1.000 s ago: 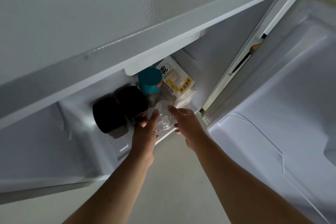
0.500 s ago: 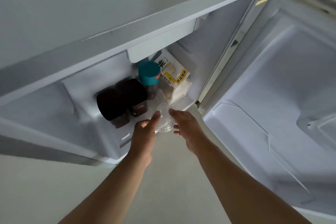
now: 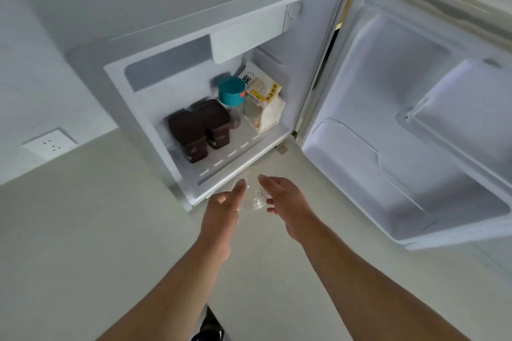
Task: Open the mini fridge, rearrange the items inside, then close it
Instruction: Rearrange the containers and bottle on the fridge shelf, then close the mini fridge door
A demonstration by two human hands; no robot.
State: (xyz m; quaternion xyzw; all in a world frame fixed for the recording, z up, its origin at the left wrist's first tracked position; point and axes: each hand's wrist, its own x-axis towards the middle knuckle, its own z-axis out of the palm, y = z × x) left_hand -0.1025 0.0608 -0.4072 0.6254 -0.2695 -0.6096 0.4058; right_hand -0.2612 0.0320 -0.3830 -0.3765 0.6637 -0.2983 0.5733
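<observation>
Grip: the person's left hand (image 3: 225, 203) and right hand (image 3: 285, 199) are cupping a small clear plastic cup (image 3: 252, 196) between them, fingers curled round its sides; both look to be bearing on it, though the see-through wall is making the contact hard to read.

Cup: it is hanging just outside the white mini fridge (image 3: 155, 116), in front of the front lip of the fridge floor near its right end, above the pale room floor (image 3: 83, 243). Its long axis looks tilted, but I cannot tell which end is the mouth.

Way in: the fridge opening is lying ahead of and above the hands; both are about equally near it.

Fridge floor: two dark brown lidded square tubs (image 3: 198, 129) are sitting side by side toward the left, a clear jar with a teal lid (image 3: 232, 91) is standing behind them, and a cream paper bread bag with a yellow label (image 3: 261, 99) is leaning in the back right corner. The front strip along the lip looks free, which I judge the likeliest spot for the cup.

Door: the white fridge door (image 3: 410, 119) is standing wide open on the right, well clear of the arms.

Room: a white wall socket (image 3: 50, 144) is sitting low on the left wall.
</observation>
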